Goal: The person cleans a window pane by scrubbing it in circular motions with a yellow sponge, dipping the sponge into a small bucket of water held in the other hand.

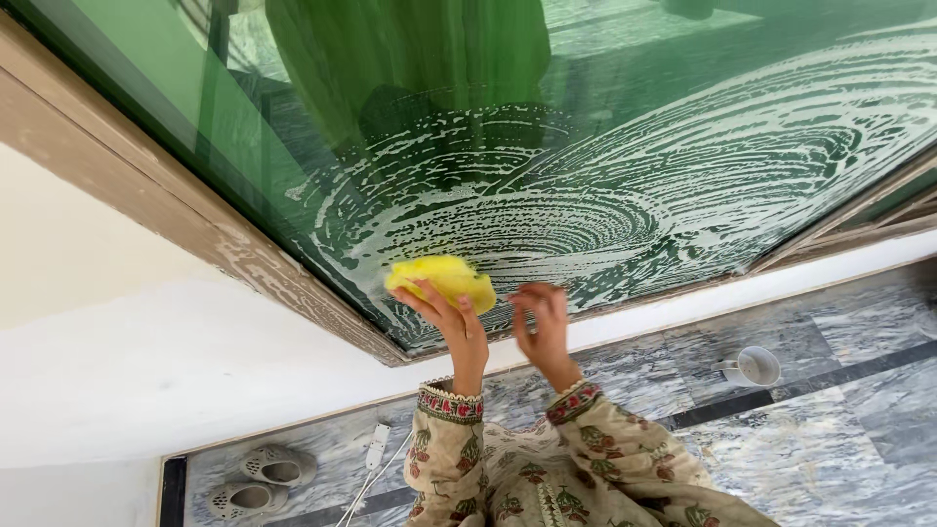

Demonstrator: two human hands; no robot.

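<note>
My left hand (pixel 447 317) grips a yellow sponge (pixel 441 277) and presses it against the lower part of a green-tinted window pane (pixel 605 107). White soap foam (pixel 625 185) covers the glass in wide curved streaks. My right hand (pixel 540 324) is just to the right of the sponge, near the bottom edge of the glass, fingers apart and holding nothing. Both forearms wear beige sleeves with a red floral print.
A worn wooden frame (pixel 195 220) borders the pane, with a white wall (pixel 117 361) beside it. On the grey marble floor (pixel 839 439) lie a pair of grey shoes (pixel 259 478), a white plug with a cable (pixel 375 451) and a grey mug (pixel 753 368).
</note>
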